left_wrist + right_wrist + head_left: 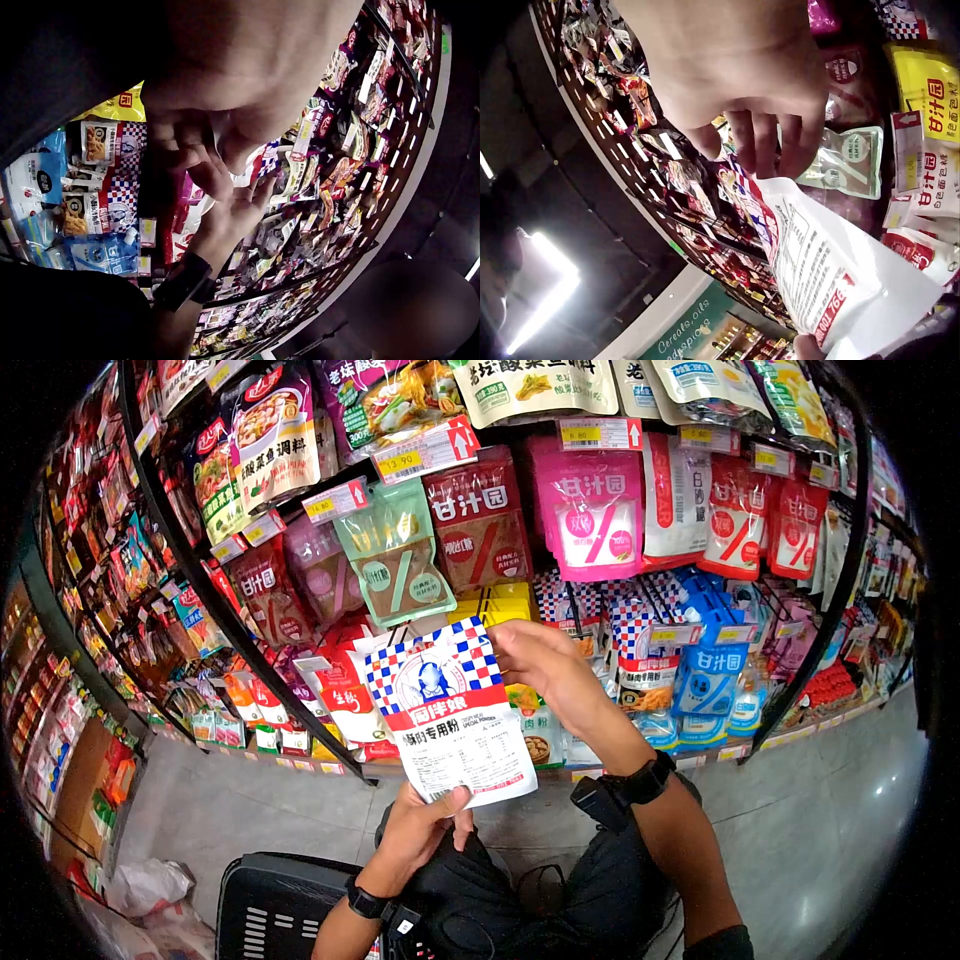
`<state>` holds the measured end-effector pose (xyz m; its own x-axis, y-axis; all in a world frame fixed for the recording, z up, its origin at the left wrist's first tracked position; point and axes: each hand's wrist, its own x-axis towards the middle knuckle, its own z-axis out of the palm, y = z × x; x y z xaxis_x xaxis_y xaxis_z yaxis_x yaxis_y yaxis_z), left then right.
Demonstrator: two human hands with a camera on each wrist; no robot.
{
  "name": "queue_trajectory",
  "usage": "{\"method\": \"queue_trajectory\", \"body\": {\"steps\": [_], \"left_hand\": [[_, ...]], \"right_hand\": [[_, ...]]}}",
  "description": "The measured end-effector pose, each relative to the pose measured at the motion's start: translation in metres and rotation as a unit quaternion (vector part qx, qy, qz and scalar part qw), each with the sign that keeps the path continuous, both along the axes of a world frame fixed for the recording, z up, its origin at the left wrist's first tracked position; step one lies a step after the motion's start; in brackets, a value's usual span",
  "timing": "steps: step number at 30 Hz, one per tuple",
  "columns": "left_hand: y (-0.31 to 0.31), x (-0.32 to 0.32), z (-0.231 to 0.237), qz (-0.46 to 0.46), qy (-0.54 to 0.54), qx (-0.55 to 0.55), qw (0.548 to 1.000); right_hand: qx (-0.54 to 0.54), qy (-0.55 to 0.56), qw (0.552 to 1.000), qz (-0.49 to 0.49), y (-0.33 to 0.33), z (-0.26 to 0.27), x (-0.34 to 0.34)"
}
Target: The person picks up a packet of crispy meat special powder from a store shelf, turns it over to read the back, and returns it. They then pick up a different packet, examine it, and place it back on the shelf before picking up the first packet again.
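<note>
White pouch [460, 720], checkered top, held up before the shelf's hanging packets [480, 525]. Left hand [425, 825]: grip narrow, pinching the bottom edge, thumb in front. Right hand [550, 665]: grip narrow, holding the upper right corner. Black basket [232, 890] beside person's legs [610, 885].

Head view: bright — fisheye bend, blk corners
Floor [800, 810]: glare spots, R side
L wrist view: dim, deep shadows
Ceiling light [561, 277]: blown out — R wrist view

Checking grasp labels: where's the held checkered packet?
In the head view, the checkered packet is just left of centre, left hand gripping its bottom, right hand its upper right.
</note>
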<state>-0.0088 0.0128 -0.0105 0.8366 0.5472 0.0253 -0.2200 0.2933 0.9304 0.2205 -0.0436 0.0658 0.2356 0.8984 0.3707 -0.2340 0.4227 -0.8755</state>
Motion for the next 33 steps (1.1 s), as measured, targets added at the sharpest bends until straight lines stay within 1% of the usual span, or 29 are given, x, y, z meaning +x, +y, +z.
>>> {"method": "queue_trajectory", "body": {"steps": [2, 4, 8, 14, 21, 26, 33], "left_hand": [[-0.001, 0.0, 0.0, 0.013, -0.003, 0.007, 1.0], [-0.001, -0.001, 0.001, 0.009, -0.006, 0.004, 1.0], [-0.001, -0.002, 0.002, 0.001, -0.001, -0.001, 1.0], [0.0, -0.003, 0.0, -0.011, -0.02, 0.002, 1.0], [0.003, -0.004, 0.0, -0.013, -0.023, 0.005, 1.0], [-0.001, -0.006, 0.006, -0.025, 0.003, 0.05, 0.998], [-0.005, -0.006, 0.011, -0.002, -0.001, 0.062, 0.998]], "right_hand": [[0.026, -0.078, 0.997, -0.007, 0.0, 0.001, -0.005], [0.012, -0.062, 0.998, -0.007, -0.002, 0.004, -0.007], [0.03, -0.08, 0.996, -0.016, 0.001, 0.002, -0.006], [0.049, -0.054, 0.997, -0.019, 0.006, -0.005, -0.002], [0.051, -0.061, 0.996, -0.034, 0.009, -0.007, -0.003], [0.059, -0.062, 0.996, -0.041, 0.009, -0.008, -0.004], [0.05, -0.079, 0.995, -0.044, 0.007, -0.007, -0.007]]}}
